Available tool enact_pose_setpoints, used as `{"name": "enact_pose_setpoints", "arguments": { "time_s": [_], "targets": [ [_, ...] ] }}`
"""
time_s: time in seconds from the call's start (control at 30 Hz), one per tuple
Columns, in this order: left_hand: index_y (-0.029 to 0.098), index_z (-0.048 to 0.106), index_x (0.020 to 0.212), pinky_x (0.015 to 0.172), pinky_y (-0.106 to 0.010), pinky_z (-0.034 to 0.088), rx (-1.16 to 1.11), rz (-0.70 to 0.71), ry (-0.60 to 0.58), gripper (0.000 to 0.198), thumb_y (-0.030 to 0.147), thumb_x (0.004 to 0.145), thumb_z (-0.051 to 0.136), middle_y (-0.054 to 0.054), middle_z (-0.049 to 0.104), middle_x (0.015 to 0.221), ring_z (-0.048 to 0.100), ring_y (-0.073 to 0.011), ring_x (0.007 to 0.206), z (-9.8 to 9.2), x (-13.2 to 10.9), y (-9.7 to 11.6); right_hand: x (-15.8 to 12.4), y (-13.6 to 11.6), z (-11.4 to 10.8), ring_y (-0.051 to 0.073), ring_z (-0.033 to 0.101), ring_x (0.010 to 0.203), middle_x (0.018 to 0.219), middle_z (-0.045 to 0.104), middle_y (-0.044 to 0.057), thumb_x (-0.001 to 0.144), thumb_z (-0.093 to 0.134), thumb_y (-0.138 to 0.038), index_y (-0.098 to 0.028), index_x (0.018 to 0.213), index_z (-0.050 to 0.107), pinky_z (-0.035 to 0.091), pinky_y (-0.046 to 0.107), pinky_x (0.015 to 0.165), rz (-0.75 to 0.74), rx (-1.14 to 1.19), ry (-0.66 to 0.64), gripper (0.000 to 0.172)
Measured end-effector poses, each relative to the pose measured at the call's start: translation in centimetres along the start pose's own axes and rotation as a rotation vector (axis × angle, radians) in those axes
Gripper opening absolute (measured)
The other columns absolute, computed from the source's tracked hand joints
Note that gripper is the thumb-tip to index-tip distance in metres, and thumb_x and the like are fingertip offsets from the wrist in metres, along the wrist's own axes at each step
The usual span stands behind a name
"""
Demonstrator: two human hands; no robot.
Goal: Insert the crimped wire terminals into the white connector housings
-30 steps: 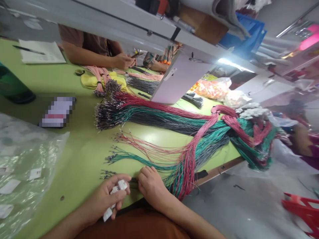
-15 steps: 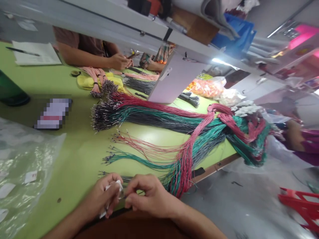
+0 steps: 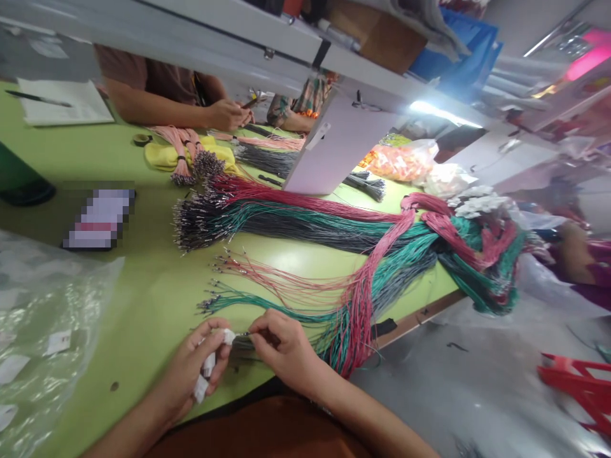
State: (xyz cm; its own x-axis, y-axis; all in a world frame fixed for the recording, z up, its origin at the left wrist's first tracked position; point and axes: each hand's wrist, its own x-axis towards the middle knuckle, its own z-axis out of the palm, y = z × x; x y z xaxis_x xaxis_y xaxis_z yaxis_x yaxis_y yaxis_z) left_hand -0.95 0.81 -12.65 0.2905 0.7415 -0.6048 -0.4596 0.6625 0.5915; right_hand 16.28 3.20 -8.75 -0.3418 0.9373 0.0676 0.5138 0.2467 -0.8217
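Observation:
My left hand (image 3: 184,366) is closed around several small white plastic pieces (image 3: 209,364), which look like connector housings. One of them (image 3: 229,336) sticks out past the fingertips. Facing it, my right hand (image 3: 289,351) pinches a thin wire (image 3: 245,334) whose metal tip points at that white piece; I cannot tell whether they touch. Just beyond my hands, loose green wires (image 3: 267,306) and red wires (image 3: 286,283) lie with their crimped ends to the left. Dark wires are partly hidden behind my right hand.
A thick bundle of red, green and black wires (image 3: 305,222) crosses the green table (image 3: 157,286). To the left are a phone (image 3: 98,219) and a clear plastic bag (image 3: 57,305). A white upright panel (image 3: 334,140) stands behind; a co-worker's hands (image 3: 231,116) are across the table.
Both hands have moved slightly up and away from my body. The white pieces in my left hand and the wire tip at my right fingertips show more clearly now.

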Motion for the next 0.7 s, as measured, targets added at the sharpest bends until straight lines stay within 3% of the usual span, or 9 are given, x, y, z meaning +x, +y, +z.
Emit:
{"name": "enact_pose_setpoints", "arguments": {
  "time_s": [0.37,0.7],
  "targets": [
    [0.020,0.051,0.096,0.029,-0.013,0.031,0.034,-0.009,-0.018,0.036,0.043,0.073,0.067,0.007,0.057,0.058,0.039,-0.0032,0.031,-0.9,0.1,-0.3,0.2,-0.1,0.4,0.008,0.050,0.056,0.060,0.059,-0.002,0.075,0.052,-0.009,-0.015,0.069,0.060,0.036,0.018,0.056,-0.009,-0.067,-0.133,0.012],
    [0.020,0.049,0.092,0.027,-0.014,0.032,0.172,0.010,0.004,0.040,0.047,0.069,0.068,0.008,0.056,0.058,0.042,-0.0041,0.030,-1.0,0.5,-1.2,0.5,-0.2,1.5,0.008,0.050,0.053,0.059,0.059,-0.002,0.077,0.052,-0.010,-0.015,0.068,0.061,0.037,0.018,0.053,0.102,-0.053,-0.212,0.014]
  ]
}}
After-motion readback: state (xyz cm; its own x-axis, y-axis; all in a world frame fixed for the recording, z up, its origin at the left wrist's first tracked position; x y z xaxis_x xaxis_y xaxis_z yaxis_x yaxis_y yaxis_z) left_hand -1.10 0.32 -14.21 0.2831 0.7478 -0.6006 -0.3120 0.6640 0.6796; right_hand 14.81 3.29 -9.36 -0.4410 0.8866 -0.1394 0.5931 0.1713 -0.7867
